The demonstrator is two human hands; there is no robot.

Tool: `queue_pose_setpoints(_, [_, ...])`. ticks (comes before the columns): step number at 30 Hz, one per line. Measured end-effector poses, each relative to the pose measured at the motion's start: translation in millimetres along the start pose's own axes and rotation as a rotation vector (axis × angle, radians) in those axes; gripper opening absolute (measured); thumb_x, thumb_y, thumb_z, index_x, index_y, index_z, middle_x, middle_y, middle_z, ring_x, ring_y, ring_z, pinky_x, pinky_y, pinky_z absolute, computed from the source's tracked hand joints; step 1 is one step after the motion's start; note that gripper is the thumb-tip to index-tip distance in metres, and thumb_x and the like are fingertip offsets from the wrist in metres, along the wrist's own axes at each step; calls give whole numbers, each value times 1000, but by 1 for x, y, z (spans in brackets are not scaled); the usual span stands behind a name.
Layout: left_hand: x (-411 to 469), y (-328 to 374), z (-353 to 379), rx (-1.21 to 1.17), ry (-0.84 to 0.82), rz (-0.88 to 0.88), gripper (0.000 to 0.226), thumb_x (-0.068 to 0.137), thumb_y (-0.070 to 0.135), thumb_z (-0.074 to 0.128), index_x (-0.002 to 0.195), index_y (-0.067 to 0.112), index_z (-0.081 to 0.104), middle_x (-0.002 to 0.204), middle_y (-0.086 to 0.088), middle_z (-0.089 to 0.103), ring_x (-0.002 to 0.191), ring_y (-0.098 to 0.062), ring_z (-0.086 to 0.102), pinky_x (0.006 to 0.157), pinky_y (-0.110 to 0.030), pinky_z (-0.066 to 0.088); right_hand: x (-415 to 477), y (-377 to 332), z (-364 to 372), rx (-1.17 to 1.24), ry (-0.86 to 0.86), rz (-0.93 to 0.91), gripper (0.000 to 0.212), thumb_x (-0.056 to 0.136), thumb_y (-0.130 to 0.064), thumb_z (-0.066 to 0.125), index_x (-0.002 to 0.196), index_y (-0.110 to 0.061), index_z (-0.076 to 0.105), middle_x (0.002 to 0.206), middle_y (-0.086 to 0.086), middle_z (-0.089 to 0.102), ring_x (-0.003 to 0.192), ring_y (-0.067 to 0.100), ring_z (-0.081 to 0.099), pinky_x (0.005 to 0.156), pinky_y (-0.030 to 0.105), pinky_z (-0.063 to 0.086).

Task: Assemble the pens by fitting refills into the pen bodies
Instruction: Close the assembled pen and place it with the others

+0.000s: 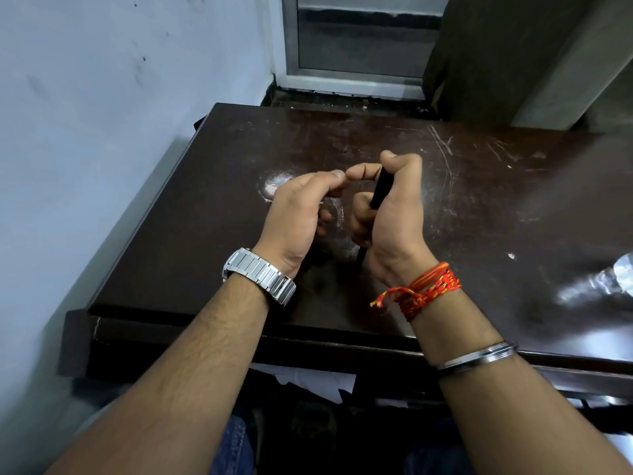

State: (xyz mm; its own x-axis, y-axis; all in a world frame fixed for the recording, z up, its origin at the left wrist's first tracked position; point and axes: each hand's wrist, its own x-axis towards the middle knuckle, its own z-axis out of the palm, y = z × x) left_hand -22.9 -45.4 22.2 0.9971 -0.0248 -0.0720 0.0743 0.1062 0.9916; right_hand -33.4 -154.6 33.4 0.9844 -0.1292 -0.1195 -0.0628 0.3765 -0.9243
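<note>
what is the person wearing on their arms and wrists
Both forearms are bare, with no sleeves. The left wrist carries a silver metal link watch band. The right wrist has red and yellow knotted threads with loose ends, and further up the forearm a thin silver bangle.

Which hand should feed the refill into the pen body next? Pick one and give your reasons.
Left. The right hand is already closed around the black pen body, holding it roughly upright. The left hand is pinched right beside its top end; whether it holds a refill cannot be seen.
</note>
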Motion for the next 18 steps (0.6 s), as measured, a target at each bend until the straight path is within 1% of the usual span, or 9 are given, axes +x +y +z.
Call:
queue_pose_setpoints(3, [2, -3, 1, 75, 10, 19, 23, 71, 36, 62, 78, 18, 75, 83, -4, 69, 59, -11, 51, 48, -24, 37, 0, -3, 0, 12, 34, -4, 39, 78, -51, 40, 75, -16, 56, 38, -8, 30, 32, 10, 22, 38, 16, 22])
queue_pose_setpoints(5, [2, -5, 2, 124, -36, 19, 19, 69, 31, 61, 74, 17, 73, 75, -6, 66, 53, -11, 49, 45, -23, 36, 1, -3, 0, 29, 63, -19, 37, 78, -52, 42, 77, -16, 53, 39, -8, 28, 34, 10, 22, 38, 18, 22])
queue_pose_setpoints(7, [0, -9, 3, 248, -117, 26, 16, 67, 28, 61, 73, 18, 72, 66, -3, 66, 51, -11, 51, 46, -23, 37, 3, -2, 0, 74, 89, -20, 39, 84, -56, 45, 81, -17, 50, 43, -9, 30, 38, 10, 24, 40, 20, 23])
queue_pose_setpoints(10, [-1, -13, 1, 397, -214, 50, 18, 69, 26, 70, 84, 17, 74, 67, 0, 72, 55, -11, 58, 50, -22, 41, 7, -4, -3, 162, 100, 5, 44, 96, -59, 42, 93, -16, 48, 50, -7, 34, 43, 10, 29, 43, 22, 25])
queue_pose_setpoints(11, [-1, -13, -1, 383, -225, 52, 14, 70, 23, 73, 83, 19, 74, 63, 3, 70, 52, -11, 58, 48, -21, 42, 8, -4, -5, 201, 96, 13, 42, 98, -56, 40, 97, -15, 48, 53, -5, 36, 45, 10, 31, 43, 23, 26])
queue_pose_setpoints(13, [-1, -12, -4, 381, -226, 65, 10, 71, 20, 79, 80, 21, 74, 60, 6, 65, 51, -12, 56, 48, -22, 45, 9, -6, -8, 312, 63, 24, 28, 103, -38, 38, 102, -12, 49, 59, -1, 39, 50, 12, 34, 45, 25, 28])
queue_pose_setpoints(15, [-1, -12, -5, 424, -222, 84, 12, 73, 18, 83, 81, 16, 75, 62, 1, 65, 51, -11, 58, 51, -24, 49, 10, -7, -9, 344, 33, 29, 16, 100, -16, 37, 105, -10, 51, 66, 1, 44, 54, 12, 38, 47, 26, 33])
queue_pose_setpoints(16, [-2, -12, -4, 423, -216, 88, 12, 74, 16, 83, 81, 12, 74, 62, -1, 66, 49, -10, 59, 50, -23, 51, 11, -6, -9, 297, 38, 30, 19, 96, -8, 38, 107, -10, 53, 68, 2, 47, 54, 12, 42, 48, 26, 37])
queue_pose_setpoints(18, [-2, -12, -4, 417, -176, 94, 11, 75, 13, 82, 81, 10, 73, 61, 0, 68, 47, -7, 61, 48, -22, 53, 12, -4, -10, 97, 66, 10, 23, 93, 2, 42, 104, -12, 58, 70, 1, 51, 53, 9, 47, 50, 26, 46])
